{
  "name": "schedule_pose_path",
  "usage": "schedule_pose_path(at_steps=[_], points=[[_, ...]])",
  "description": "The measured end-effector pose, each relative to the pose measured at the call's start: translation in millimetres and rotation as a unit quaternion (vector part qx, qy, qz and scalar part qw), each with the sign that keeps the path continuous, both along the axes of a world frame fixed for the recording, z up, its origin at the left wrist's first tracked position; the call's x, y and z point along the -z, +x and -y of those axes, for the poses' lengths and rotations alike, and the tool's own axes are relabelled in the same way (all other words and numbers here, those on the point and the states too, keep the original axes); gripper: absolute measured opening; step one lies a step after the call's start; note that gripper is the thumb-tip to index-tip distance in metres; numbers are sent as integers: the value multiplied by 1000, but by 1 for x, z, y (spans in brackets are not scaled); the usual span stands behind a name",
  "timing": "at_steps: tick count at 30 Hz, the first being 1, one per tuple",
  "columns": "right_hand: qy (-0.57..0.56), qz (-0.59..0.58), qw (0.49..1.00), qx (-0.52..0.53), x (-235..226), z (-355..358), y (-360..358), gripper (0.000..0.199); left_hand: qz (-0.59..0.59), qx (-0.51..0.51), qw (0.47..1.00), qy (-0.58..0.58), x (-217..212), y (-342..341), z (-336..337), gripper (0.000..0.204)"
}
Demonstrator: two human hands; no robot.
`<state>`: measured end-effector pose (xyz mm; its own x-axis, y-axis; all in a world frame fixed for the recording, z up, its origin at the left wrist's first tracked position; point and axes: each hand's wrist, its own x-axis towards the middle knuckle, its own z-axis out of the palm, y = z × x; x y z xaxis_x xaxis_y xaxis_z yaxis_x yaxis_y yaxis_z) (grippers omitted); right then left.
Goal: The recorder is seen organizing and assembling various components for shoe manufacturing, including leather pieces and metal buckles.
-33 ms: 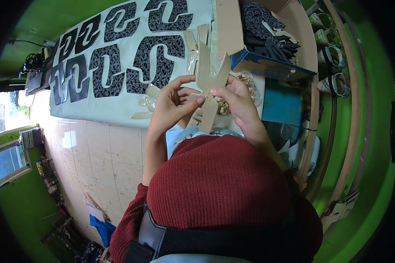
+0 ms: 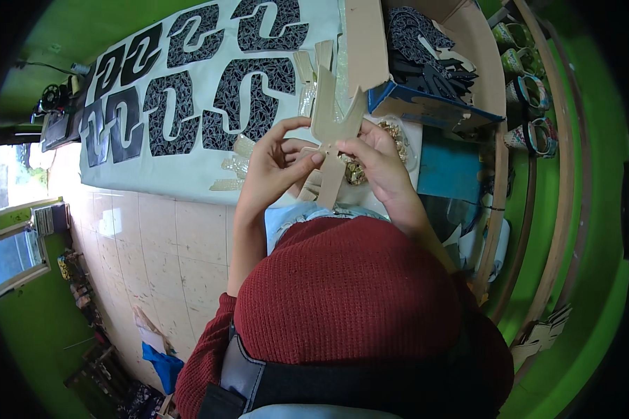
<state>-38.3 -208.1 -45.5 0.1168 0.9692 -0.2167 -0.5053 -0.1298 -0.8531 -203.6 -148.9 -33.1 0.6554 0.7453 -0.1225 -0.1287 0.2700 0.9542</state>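
Observation:
In front of my chest I hold a flat cream strap piece (image 2: 332, 115), forked at its far end, with a narrow tail toward me. My left hand (image 2: 279, 164) pinches its left edge near the middle, the thumb bent in and the other fingers curled. From the right, my right hand (image 2: 379, 160) grips the same piece, its thumb pressed by small marks at the centre. Just behind my right hand, a clear container (image 2: 414, 145) of small gold-coloured metal bits is partly hidden. More cream strips (image 2: 239, 164) lie left of my left hand.
Black patterned S-shaped cutouts (image 2: 248, 91) lie in rows on the white-covered table (image 2: 189, 171). At the back right stands an open cardboard box (image 2: 426, 98) with dark patterned pieces inside. Patterned sandals (image 2: 538, 136) sit on a wooden rack (image 2: 500, 202) to the right.
The cream piece has tilted slightly, its far end shifting a little and its tail moving slightly right. Both hands keep nearly the same grip.

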Motion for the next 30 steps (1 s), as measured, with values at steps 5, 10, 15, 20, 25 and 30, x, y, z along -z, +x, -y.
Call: schedule_pose_path(at_steps=[5, 10, 15, 20, 25, 30], points=[[4, -40, 999, -36, 7, -2, 14, 36, 44, -7, 998, -44, 18, -3, -8, 52], [112, 146, 983, -7, 13, -14, 18, 73, 144, -9, 965, -218, 23, 6, -7, 44], [154, 271, 950, -8, 20, -32, 25, 116, 269, 49, 880, -388, 53, 4, -8, 39], [74, 62, 995, 35, 28, -38, -2, 103, 501, 95, 654, -559, 79, 4, 6, 39], [45, 2, 997, 64, 31, -35, -11, 72, 430, 87, 713, -546, 80, -2, 2, 41], [52, 44, 992, 107, 45, -36, -9, 65, 154, 26, 925, -345, 93, -10, -5, 53]])
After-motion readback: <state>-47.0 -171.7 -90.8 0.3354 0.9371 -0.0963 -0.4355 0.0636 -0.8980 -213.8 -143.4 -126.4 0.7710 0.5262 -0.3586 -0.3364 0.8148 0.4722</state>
